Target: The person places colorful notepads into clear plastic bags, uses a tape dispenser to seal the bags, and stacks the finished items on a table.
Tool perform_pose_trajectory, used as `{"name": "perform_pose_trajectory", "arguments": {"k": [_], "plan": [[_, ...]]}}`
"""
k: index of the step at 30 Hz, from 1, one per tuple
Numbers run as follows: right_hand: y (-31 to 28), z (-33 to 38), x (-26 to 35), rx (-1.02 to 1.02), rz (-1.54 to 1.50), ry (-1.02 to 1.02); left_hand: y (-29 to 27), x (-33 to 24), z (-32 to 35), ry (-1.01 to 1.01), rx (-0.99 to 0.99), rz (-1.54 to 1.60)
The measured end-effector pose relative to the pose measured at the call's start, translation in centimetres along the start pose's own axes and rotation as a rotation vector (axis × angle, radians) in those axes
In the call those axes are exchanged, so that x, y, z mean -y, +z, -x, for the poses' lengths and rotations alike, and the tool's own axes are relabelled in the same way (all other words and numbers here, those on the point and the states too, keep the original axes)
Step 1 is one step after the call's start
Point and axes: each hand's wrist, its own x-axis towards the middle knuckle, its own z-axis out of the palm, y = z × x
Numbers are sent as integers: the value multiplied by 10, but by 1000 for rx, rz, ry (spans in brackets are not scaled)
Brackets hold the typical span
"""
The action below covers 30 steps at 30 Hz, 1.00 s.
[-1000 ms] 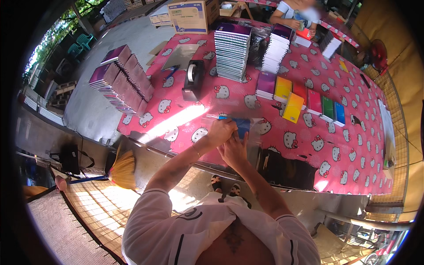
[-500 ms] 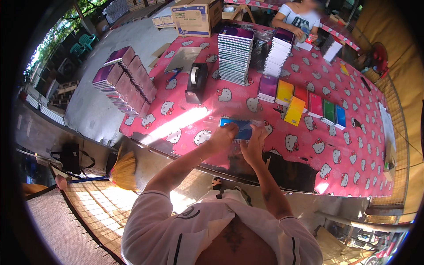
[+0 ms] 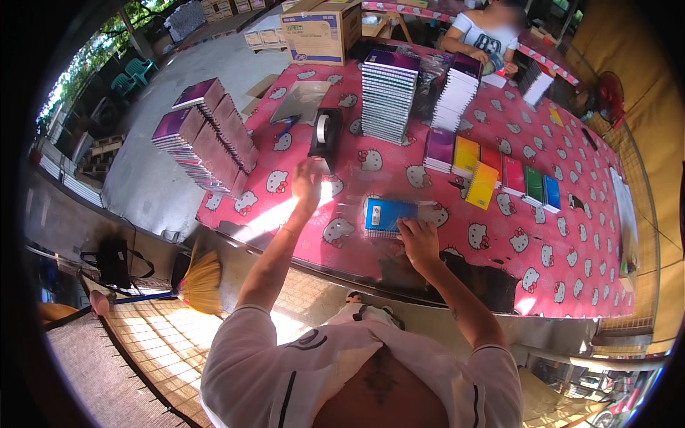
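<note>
My left hand [image 3: 307,184] is at the front end of a black tape dispenser [image 3: 325,146], which carries a roll of clear or white tape. Its fingers are drawn together at the cutting edge; whatever is between them is too small to make out. A blue spiral notebook [image 3: 389,216] lies on the table before me, with clear plastic film around it. My right hand [image 3: 419,240] grips its lower right corner, fingers bent over the edge.
Tall notebook stacks [image 3: 389,96] stand behind the dispenser, and purple piles [image 3: 203,139] at the left edge. Short piles in several colours, including a yellow notebook [image 3: 482,185], line the right. A carton [image 3: 321,36] stands at the back. Across the table sits another person [image 3: 485,39].
My left hand has left the blue notebook and moved up and left to the tape dispenser. My right hand has shifted to the notebook's lower right corner, uncovering more of its cover.
</note>
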Motion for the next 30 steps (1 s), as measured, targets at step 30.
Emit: {"name": "perform_pose_trajectory", "arguments": {"k": [30], "plan": [[1,4,-18,-64,-168,-42,17,-169,65,-74,770,-201]]}}
